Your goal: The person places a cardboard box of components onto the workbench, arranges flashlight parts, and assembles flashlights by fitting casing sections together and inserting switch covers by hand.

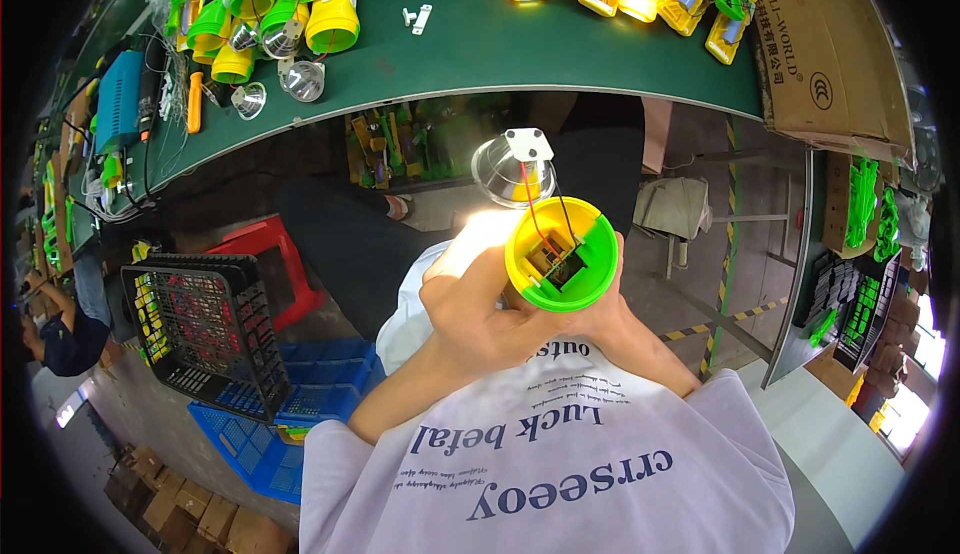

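Note:
My left hand [478, 304] and my right hand [605, 309] both grip a yellow and green flashlight body [562, 254], held close to my chest with its open end facing up. A small circuit board sits inside the opening. Red and black wires run from it up to a shiny silver reflector [512, 169] with a white square plate on its back; it hangs loose just above the body and glows. Neither hand touches the reflector.
A green workbench [480, 44] curves across the top, carrying several yellow and green flashlights [265, 4], loose reflectors [300, 79] and lit lamps. A cardboard box [830, 54] sits at right. A black crate [205, 324] on blue crates and a red stool stand at left. Another person [55, 329] crouches at far left.

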Action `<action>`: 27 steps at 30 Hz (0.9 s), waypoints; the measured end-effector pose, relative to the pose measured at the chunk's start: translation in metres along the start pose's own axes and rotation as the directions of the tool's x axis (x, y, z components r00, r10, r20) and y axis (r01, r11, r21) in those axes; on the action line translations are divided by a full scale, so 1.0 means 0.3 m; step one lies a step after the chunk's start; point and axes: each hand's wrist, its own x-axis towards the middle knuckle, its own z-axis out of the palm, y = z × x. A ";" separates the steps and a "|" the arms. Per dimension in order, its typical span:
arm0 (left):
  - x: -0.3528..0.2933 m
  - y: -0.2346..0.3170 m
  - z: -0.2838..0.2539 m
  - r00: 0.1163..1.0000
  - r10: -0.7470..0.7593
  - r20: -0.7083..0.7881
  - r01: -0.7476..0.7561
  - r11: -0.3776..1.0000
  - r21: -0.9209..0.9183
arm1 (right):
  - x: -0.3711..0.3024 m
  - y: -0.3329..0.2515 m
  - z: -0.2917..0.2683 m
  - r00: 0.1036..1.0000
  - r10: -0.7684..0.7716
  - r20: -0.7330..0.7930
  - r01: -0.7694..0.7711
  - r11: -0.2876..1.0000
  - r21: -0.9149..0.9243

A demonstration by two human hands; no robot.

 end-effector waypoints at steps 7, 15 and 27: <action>0.012 0.016 0.011 0.992 -0.127 0.013 0.127 0.969 -0.214 | 0.065 -0.067 -0.009 0.999 -0.021 0.037 0.022 0.999 -0.027; 0.032 0.035 -0.007 0.997 -0.053 -0.055 0.049 0.996 -0.070 | 0.084 -0.046 -0.004 0.929 -0.369 0.029 0.360 0.882 -0.303; 0.041 0.005 -0.001 0.874 -0.486 0.013 0.394 0.693 -0.605 | 0.039 0.011 -0.018 0.995 -0.097 0.037 0.104 0.926 -0.363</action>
